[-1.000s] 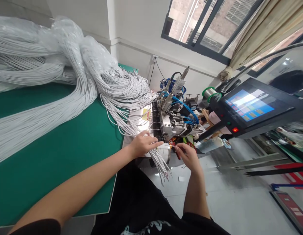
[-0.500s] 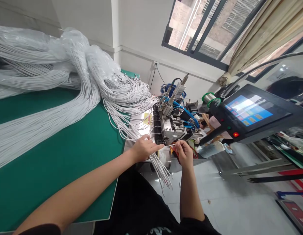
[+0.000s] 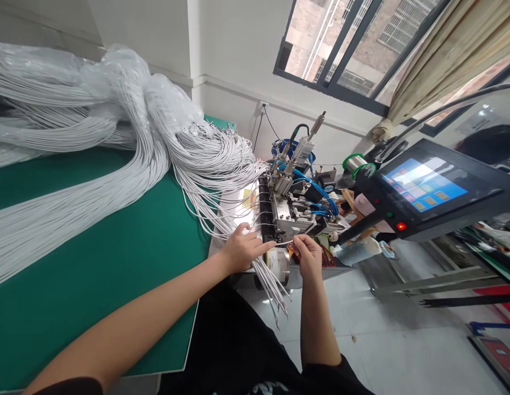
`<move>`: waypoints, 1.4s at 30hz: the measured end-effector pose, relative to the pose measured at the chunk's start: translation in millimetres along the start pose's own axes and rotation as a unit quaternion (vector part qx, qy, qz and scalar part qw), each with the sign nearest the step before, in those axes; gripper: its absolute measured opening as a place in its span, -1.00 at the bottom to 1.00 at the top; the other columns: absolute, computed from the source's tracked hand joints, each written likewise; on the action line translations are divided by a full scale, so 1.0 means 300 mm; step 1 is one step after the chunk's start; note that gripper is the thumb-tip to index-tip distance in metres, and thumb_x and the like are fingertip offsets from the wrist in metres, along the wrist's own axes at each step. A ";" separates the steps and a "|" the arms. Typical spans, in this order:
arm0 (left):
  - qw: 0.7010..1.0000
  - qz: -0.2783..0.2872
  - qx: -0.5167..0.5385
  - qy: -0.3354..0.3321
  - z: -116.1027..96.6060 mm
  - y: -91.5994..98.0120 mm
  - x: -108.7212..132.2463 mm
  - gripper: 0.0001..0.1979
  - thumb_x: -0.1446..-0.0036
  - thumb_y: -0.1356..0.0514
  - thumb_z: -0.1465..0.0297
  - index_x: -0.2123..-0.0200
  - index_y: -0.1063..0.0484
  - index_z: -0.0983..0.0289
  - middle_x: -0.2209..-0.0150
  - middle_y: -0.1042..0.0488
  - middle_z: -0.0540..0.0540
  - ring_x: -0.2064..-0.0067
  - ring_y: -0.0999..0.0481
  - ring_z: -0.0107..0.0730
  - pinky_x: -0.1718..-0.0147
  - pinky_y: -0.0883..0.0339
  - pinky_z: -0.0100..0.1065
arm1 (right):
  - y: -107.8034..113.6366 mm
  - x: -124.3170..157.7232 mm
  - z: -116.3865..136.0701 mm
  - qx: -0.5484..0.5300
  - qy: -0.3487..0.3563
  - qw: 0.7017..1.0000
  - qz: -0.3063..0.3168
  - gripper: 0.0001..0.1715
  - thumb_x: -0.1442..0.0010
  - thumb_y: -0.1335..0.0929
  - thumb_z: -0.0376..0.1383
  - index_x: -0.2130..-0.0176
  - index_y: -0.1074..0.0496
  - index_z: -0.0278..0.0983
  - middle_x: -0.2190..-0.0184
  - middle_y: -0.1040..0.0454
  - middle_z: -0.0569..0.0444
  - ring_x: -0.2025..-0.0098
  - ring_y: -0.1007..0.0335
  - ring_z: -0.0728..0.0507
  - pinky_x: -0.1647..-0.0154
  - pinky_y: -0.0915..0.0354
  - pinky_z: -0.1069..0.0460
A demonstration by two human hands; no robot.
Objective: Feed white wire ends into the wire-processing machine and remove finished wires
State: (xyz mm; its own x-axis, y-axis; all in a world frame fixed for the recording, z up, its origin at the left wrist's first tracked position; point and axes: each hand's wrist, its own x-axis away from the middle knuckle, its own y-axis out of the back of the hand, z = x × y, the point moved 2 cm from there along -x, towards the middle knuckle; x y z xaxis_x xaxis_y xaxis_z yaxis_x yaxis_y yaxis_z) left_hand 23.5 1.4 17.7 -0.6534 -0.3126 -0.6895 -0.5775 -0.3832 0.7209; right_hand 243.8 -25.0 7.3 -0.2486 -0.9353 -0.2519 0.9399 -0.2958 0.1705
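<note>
My left hand [image 3: 242, 248] rests at the near end of a small wire-processing machine [image 3: 291, 208], fingers pinched on a thin white wire [image 3: 282, 242] that runs across to my right hand [image 3: 307, 253]. That hand is closed on the wire's other end, just in front of the machine's metal block. Below my hands a bunch of white wire ends [image 3: 273, 285] hangs off the bench edge. A huge bundle of white wires [image 3: 115, 142] spreads over the green mat [image 3: 94, 263] and fans toward the machine.
A touchscreen control panel [image 3: 427, 186] on an arm stands right of the machine, with a lit red button. Blue air hoses [image 3: 316, 192] loop over the machine. A solder or wire spool [image 3: 356, 162] sits behind. Window and curtain lie beyond; white floor below right.
My right hand has risen from near the red-handled tool to the machine's front, taking one wire end. My left hand has shifted slightly, pinching the same wire.
</note>
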 end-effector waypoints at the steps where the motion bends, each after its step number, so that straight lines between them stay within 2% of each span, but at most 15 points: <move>1: 1.000 0.000 -0.005 0.005 -0.001 0.000 0.000 -0.60 -0.13 -0.01 0.54 -0.01 -0.42 0.19 0.48 -0.48 0.00 0.41 -0.40 -0.38 0.05 -0.02 -0.16 | 0.005 -0.003 0.000 0.032 0.005 0.999 0.007 -0.69 -0.18 -0.36 -0.09 0.44 -0.38 -0.27 0.55 -0.32 0.12 0.53 -0.16 -0.03 0.48 -0.12 0.06; 5: 0.999 0.010 -0.023 0.037 -0.005 -0.005 -0.002 -0.60 -0.13 -0.01 0.56 0.03 -0.46 0.19 0.48 -0.48 0.03 0.36 -0.41 -0.34 0.02 0.01 -0.11 | 0.014 -0.022 0.005 0.179 0.052 0.982 0.042 -0.68 -0.20 -0.33 -0.10 0.44 -0.42 -0.27 0.55 -0.35 0.11 0.49 -0.21 -0.06 0.44 -0.14 0.05; 9: 0.997 0.025 -0.031 0.071 -0.007 -0.018 -0.005 -0.63 -0.11 -0.04 0.56 0.08 -0.50 0.19 0.45 -0.49 0.06 0.33 -0.44 -0.31 0.00 0.02 -0.08 | 0.005 -0.046 -0.014 0.225 0.067 0.969 0.078 -0.67 -0.20 -0.31 -0.12 0.49 -0.36 -0.26 0.60 -0.25 0.16 0.52 -0.13 -0.04 0.46 -0.08 0.07; 15: 0.993 0.060 -0.039 0.096 -0.005 -0.025 -0.006 -0.59 0.02 -0.10 0.57 0.09 -0.49 0.20 0.36 -0.53 0.10 0.24 -0.43 -0.22 0.00 0.03 -0.04 | -0.022 -0.063 -0.066 0.114 0.005 0.988 0.107 -0.65 -0.14 -0.31 -0.08 0.53 -0.25 -0.25 0.59 -0.16 0.19 0.50 -0.06 -0.03 0.47 -0.06 0.08; 20: 0.992 0.066 -0.038 0.101 -0.003 -0.033 -0.003 -0.59 0.05 -0.12 0.57 0.10 -0.50 0.21 0.34 -0.52 0.11 0.21 -0.42 -0.19 0.01 0.02 -0.02 | -0.048 -0.056 -0.112 -0.015 -0.103 0.992 0.071 -0.64 0.00 -0.36 -0.08 0.58 -0.20 -0.23 0.64 -0.11 0.22 0.57 0.01 0.00 0.53 -0.02 0.09; 24: 0.992 0.056 -0.035 0.109 -0.003 -0.036 -0.002 -0.64 0.03 -0.13 0.56 0.13 -0.51 0.22 0.33 -0.51 0.11 0.20 -0.42 -0.17 0.00 0.03 0.01 | -0.066 -0.045 -0.144 -0.038 -0.128 0.990 0.053 -0.64 0.01 -0.34 -0.04 0.56 -0.19 -0.23 0.66 -0.10 0.24 0.61 0.03 0.02 0.57 0.00 0.10; 28: 0.991 0.061 -0.032 0.116 -0.004 -0.036 0.002 -0.67 0.00 -0.13 0.55 0.15 -0.51 0.23 0.28 -0.53 0.13 0.17 -0.43 -0.16 -0.02 0.03 0.03 | -0.053 -0.028 -0.154 -0.040 -0.137 0.989 0.034 -0.59 0.00 -0.37 0.01 0.54 -0.25 -0.24 0.65 -0.15 0.23 0.60 -0.01 0.01 0.56 -0.02 0.09; 32: 0.990 0.078 -0.019 0.119 -0.001 -0.038 0.007 -0.62 0.03 -0.14 0.55 0.11 -0.49 0.24 0.13 -0.54 0.17 0.06 -0.43 -0.11 -0.06 0.05 0.05 | -0.001 -0.003 -0.120 0.015 -0.090 0.996 0.005 -0.58 -0.05 -0.39 0.01 0.52 -0.35 -0.27 0.61 -0.24 0.18 0.55 -0.11 0.00 0.51 -0.07 0.09; 35: 0.990 0.079 -0.014 0.119 0.002 -0.031 0.005 -0.59 0.05 -0.14 0.55 0.07 -0.48 0.27 -0.03 -0.48 0.19 -0.03 -0.41 -0.06 -0.10 0.09 0.09 | 0.046 0.029 -0.057 0.081 -0.044 0.996 -0.018 -0.59 -0.13 -0.36 0.01 0.48 -0.38 -0.28 0.58 -0.31 0.14 0.53 -0.14 -0.02 0.52 -0.09 0.08; 37: 0.991 0.072 -0.013 0.112 0.002 -0.024 0.001 -0.60 0.02 -0.13 0.54 0.06 -0.47 0.26 -0.05 -0.47 0.19 -0.05 -0.41 -0.06 -0.12 0.10 0.09 | 0.072 0.056 0.002 0.119 -0.017 0.993 -0.018 -0.60 -0.16 -0.35 -0.01 0.45 -0.39 -0.28 0.58 -0.30 0.13 0.55 -0.12 -0.02 0.54 -0.08 0.08; 39: 0.993 0.060 -0.011 0.103 0.002 -0.017 -0.001 -0.61 -0.03 -0.12 0.54 0.04 -0.47 0.24 -0.03 -0.49 0.17 -0.03 -0.43 -0.09 -0.13 0.09 0.08 | 0.089 0.084 0.065 0.156 0.012 0.987 0.023 -0.62 -0.20 -0.34 -0.04 0.45 -0.40 -0.28 0.60 -0.28 0.13 0.56 -0.09 -0.01 0.55 -0.07 0.08; 42: 0.996 0.033 -0.002 0.088 0.003 -0.014 -0.002 -0.63 -0.08 -0.11 0.54 0.05 -0.47 0.20 0.03 -0.52 0.14 0.01 -0.47 -0.13 -0.12 0.07 0.07 | 0.096 0.118 0.145 0.207 0.043 0.966 0.148 -0.65 -0.23 -0.33 -0.09 0.44 -0.43 -0.29 0.56 -0.35 0.09 0.53 -0.13 -0.02 0.52 -0.10 0.07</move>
State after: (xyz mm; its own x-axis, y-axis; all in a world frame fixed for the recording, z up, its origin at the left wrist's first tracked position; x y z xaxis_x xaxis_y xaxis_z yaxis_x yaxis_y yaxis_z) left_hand 25.7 4.0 15.3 -0.5926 -0.4850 -0.6432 -0.5341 -0.3611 0.7644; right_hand 251.9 -75.2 44.7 0.0531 -0.9765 -0.2087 0.7887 -0.0872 0.6085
